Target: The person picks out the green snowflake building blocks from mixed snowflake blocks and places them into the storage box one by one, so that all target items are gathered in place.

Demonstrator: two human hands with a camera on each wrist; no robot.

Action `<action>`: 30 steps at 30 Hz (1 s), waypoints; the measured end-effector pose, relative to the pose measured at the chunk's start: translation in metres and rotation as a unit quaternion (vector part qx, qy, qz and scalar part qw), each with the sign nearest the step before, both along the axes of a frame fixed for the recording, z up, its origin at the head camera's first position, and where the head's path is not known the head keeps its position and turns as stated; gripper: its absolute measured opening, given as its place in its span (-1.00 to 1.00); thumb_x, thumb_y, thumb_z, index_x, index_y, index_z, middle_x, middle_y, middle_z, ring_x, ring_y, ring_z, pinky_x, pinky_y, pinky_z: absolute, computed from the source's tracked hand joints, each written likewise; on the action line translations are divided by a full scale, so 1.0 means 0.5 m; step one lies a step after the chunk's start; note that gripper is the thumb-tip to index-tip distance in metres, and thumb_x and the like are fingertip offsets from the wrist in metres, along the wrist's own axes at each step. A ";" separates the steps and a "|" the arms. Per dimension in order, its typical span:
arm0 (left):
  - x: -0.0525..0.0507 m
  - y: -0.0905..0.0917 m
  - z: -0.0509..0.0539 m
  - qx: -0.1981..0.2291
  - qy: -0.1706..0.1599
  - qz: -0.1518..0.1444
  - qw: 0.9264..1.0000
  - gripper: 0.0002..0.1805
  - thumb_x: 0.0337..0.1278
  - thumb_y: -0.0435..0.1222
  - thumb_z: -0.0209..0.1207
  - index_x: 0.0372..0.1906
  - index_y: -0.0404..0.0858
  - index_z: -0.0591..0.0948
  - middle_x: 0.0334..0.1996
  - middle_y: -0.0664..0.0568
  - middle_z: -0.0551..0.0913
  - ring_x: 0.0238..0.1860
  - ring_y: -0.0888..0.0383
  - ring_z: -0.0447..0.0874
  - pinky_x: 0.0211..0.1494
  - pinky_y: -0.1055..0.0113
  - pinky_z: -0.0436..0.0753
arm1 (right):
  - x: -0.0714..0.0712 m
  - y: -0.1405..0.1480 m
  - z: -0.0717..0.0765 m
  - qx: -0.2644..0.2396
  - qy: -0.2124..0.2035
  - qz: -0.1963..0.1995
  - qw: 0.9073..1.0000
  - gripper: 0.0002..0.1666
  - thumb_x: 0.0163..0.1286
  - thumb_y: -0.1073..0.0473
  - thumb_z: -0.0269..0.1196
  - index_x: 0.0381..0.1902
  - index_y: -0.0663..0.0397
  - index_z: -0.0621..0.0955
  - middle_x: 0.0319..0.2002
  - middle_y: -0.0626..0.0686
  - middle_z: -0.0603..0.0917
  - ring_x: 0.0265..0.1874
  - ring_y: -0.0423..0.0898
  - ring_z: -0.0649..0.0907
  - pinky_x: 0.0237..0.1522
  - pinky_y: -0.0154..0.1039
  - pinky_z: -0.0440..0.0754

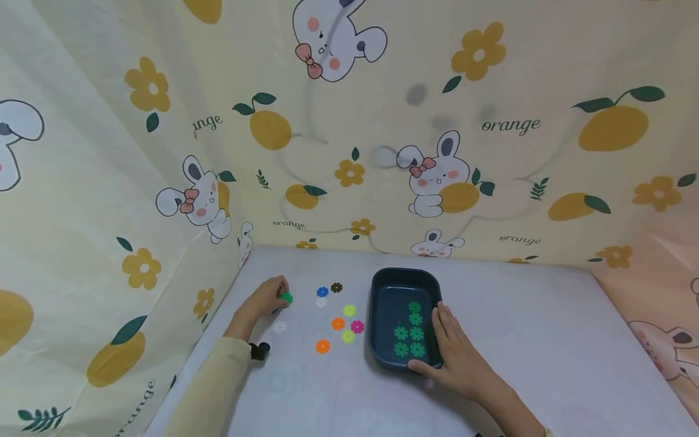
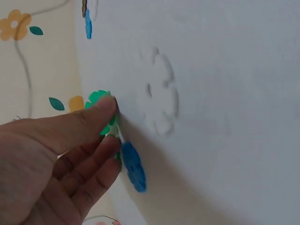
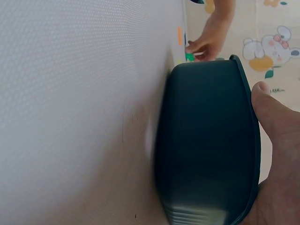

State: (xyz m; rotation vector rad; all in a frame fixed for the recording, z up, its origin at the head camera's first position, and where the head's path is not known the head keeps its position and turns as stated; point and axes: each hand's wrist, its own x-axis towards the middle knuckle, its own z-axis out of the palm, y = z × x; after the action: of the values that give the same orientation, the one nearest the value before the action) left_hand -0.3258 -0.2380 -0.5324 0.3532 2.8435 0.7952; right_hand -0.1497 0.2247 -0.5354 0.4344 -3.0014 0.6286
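A green snowflake disc (image 1: 286,298) is pinched between the thumb and fingers of my left hand (image 1: 264,301), at the left of the table. Just under those fingers a blue disc (image 2: 133,166) shows in the left wrist view, with a white disc (image 2: 159,96) beside it. My right hand (image 1: 461,358) rests on the right rim of a dark blue tray (image 1: 404,363), fingers straight and thumb at the near corner. Inside the tray lie several green discs (image 1: 417,334). In the right wrist view the thumb touches the rim, while the other fingers are mostly hidden.
Between the left hand and the tray lie loose discs: blue (image 1: 323,292), brown (image 1: 336,287), white (image 1: 321,301), orange (image 1: 323,346), magenta (image 1: 357,327) and yellow-green (image 1: 349,311). A patterned cloth (image 1: 355,121) hangs behind the white table (image 1: 546,340) and at its sides.
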 end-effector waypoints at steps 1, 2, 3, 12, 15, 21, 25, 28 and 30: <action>0.001 0.004 0.003 -0.001 0.001 -0.004 1.000 -0.70 0.20 -0.51 0.45 -0.09 -0.33 0.55 -0.24 -0.10 0.57 -0.18 0.03 0.51 0.00 0.07 0.59 | 0.000 0.000 0.000 -0.001 0.000 0.000 1.000 0.50 0.29 -0.61 0.32 0.70 0.38 0.03 0.73 0.33 -0.09 0.71 0.31 -0.03 0.59 0.34 0.15; 0.002 0.008 0.005 -0.003 0.003 -0.009 1.000 -0.71 0.21 -0.52 0.44 -0.10 -0.31 0.55 -0.25 -0.08 0.57 -0.19 0.04 0.50 -0.01 0.09 0.58 | 0.000 0.000 0.000 -0.001 0.000 0.000 1.000 0.50 0.29 -0.61 0.32 0.70 0.38 0.03 0.73 0.33 -0.10 0.71 0.31 -0.03 0.59 0.34 0.14; 0.003 0.014 0.008 -0.004 0.002 -0.012 1.000 -0.72 0.22 -0.53 0.42 -0.10 -0.30 0.56 -0.26 -0.06 0.58 -0.20 0.04 0.51 -0.03 0.10 0.59 | 0.001 0.000 0.000 -0.002 -0.001 -0.001 1.000 0.50 0.29 -0.60 0.32 0.70 0.38 0.03 0.73 0.33 -0.10 0.71 0.31 -0.03 0.59 0.34 0.15; 0.012 0.068 0.045 0.057 -0.015 -0.035 0.998 -0.82 0.34 -0.47 0.38 -0.08 -0.22 0.67 -0.19 0.03 0.70 -0.14 0.08 0.64 -0.02 0.18 0.70 | 0.001 0.000 0.000 -0.002 0.000 0.002 1.000 0.51 0.29 -0.61 0.32 0.69 0.39 0.04 0.73 0.34 -0.10 0.71 0.30 -0.04 0.58 0.35 0.15; 0.014 0.096 0.065 0.075 -0.008 -0.057 0.996 -0.83 0.36 -0.45 0.38 -0.04 -0.23 0.69 -0.14 -0.01 0.73 -0.11 0.08 0.66 0.05 0.16 0.71 | 0.001 0.000 -0.002 -0.001 0.000 0.001 1.000 0.51 0.29 -0.61 0.32 0.70 0.38 0.03 0.73 0.33 -0.11 0.71 0.29 -0.05 0.59 0.34 0.14; 0.023 0.157 0.102 0.109 -0.006 -0.104 0.989 -0.83 0.40 -0.43 0.36 0.01 -0.24 0.72 -0.08 -0.01 0.76 -0.07 0.10 0.70 0.16 0.13 0.72 | 0.000 0.000 -0.002 0.001 0.000 0.002 1.000 0.51 0.29 -0.63 0.29 0.70 0.38 0.04 0.73 0.32 -0.11 0.71 0.30 -0.05 0.59 0.33 0.14; 0.028 0.198 0.117 0.123 -0.007 -0.141 0.982 -0.83 0.44 -0.40 0.34 0.03 -0.19 0.73 -0.07 0.05 0.75 -0.06 0.11 0.72 0.16 0.15 0.72 | -0.001 0.001 -0.002 0.001 -0.002 0.002 1.000 0.52 0.29 -0.65 0.28 0.69 0.39 0.04 0.73 0.32 -0.11 0.71 0.29 -0.06 0.59 0.33 0.13; 0.027 0.229 0.125 0.128 -0.012 -0.160 0.979 -0.82 0.44 -0.38 0.35 0.04 -0.15 0.73 -0.06 0.09 0.76 -0.05 0.13 0.73 0.18 0.17 0.72 | -0.001 0.001 -0.003 0.004 -0.003 0.002 1.000 0.52 0.29 -0.65 0.28 0.70 0.39 0.03 0.73 0.32 -0.11 0.71 0.29 -0.05 0.60 0.33 0.14; 0.025 0.249 0.129 0.133 -0.015 -0.173 0.976 -0.82 0.44 -0.38 0.35 0.04 -0.14 0.73 -0.07 0.10 0.76 -0.06 0.14 0.73 0.17 0.20 0.72 | -0.001 0.001 -0.003 0.005 -0.003 0.002 1.000 0.52 0.29 -0.64 0.28 0.70 0.38 0.03 0.73 0.33 -0.11 0.71 0.30 -0.05 0.60 0.33 0.14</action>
State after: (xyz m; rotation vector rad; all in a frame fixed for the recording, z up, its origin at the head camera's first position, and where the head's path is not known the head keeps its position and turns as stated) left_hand -0.3131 -0.1135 -0.4681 0.8360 2.5405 1.0880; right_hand -0.1502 0.2253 -0.5369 0.4387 -3.0105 0.6158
